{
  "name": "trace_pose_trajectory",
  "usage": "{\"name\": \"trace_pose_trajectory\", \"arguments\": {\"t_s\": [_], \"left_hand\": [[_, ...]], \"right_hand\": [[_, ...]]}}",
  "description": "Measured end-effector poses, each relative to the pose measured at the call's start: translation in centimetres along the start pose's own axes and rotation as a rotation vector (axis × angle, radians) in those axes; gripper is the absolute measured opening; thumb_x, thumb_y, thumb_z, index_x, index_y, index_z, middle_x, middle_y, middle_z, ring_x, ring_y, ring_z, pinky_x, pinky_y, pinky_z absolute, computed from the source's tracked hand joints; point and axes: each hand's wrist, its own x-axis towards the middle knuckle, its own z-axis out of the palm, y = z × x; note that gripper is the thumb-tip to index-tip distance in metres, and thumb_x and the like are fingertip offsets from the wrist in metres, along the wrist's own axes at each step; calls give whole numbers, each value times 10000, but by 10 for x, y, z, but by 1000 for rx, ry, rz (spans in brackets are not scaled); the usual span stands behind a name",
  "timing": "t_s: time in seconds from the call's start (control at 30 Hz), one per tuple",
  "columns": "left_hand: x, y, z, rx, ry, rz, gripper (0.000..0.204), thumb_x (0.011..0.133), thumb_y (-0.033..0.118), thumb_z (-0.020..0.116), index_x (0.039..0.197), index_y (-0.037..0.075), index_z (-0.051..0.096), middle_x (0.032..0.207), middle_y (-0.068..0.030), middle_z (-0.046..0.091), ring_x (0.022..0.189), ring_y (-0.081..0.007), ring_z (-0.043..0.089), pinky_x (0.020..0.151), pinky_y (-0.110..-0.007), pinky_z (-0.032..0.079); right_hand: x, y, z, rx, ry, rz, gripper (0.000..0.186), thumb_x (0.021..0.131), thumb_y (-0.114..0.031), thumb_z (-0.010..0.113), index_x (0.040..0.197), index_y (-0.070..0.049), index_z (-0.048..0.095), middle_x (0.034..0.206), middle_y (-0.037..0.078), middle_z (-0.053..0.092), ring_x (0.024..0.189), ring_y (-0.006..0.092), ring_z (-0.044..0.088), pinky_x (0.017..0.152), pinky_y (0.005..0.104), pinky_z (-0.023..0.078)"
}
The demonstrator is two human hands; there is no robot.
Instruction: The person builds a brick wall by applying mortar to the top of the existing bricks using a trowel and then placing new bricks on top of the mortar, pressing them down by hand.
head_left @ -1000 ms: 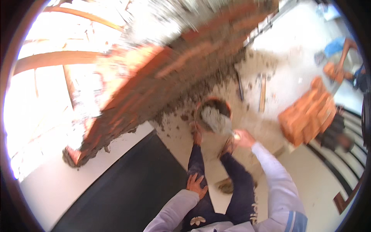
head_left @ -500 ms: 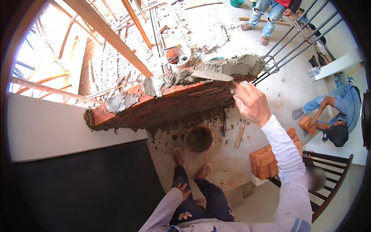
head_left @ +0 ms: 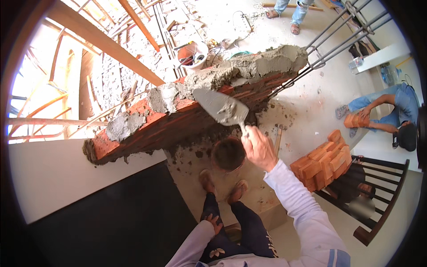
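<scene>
My right hand (head_left: 260, 151) grips the handle of a pointed trowel (head_left: 219, 107), its blade smeared with grey mortar. The blade hangs at the near side of a low brick wall (head_left: 235, 95), its tip by the top edge. Wet mortar (head_left: 262, 62) covers the middle and right of the wall's top; thinner grey patches (head_left: 126, 125) lie on bare red brick at the left. With fingers spread, my left hand (head_left: 214, 223) rests on my left leg. A bucket (head_left: 228, 169) with dark contents stands between the wall and my feet.
Stacked bricks (head_left: 322, 164) stand at the right beside a dark railing (head_left: 387, 191), with a person behind it. Another person (head_left: 402, 104) holds bricks farther right. Steel bars (head_left: 338, 33) rise at the wall's right end. Beyond lie a white tool bucket (head_left: 201, 53) and wooden beams (head_left: 104, 44).
My right hand has come down and left, drawing the trowel off the wall top to its near side. More mortar now lies mid-wall. The view has shifted; my left hand stays on my leg.
</scene>
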Motion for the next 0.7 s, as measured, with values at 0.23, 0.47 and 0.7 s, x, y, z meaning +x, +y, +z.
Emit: {"name": "trace_pose_trajectory", "arguments": {"t_s": [0.23, 0.47, 0.7], "left_hand": [[12, -22, -5, -8, 46, 28, 635, 824, 448, 598, 1331, 73, 523, 1426, -207, 411, 1343, -379, 345, 1123, -440, 283], [10, -38, 4, -21, 81, -6, 578, 785, 393, 659, 1263, 76, 588, 1416, -191, 433, 1335, -383, 358, 1126, -448, 283], [18, -34, -9, -41, -109, -92, 594, 805, 381, 624, 1328, 112, 537, 1481, -126, 365, 1403, -335, 255, 1157, -473, 197]], "right_hand": [[-42, 49, -1, 267, -41, 327, 230, 934, -189, 520, 1065, -1, 528, 862, 227, 618, 776, 426, 595, 654, 457, 460], [-142, 75, 77, -208, -487, 395, 193, 878, -179, 551, 933, -3, 494, 870, 216, 609, 779, 400, 602, 673, 475, 467], [-178, 238, 274, -588, -865, 643, 302, 914, -189, 487, 1055, 25, 645, 1005, 203, 677, 938, 348, 662, 800, 428, 526]]}}
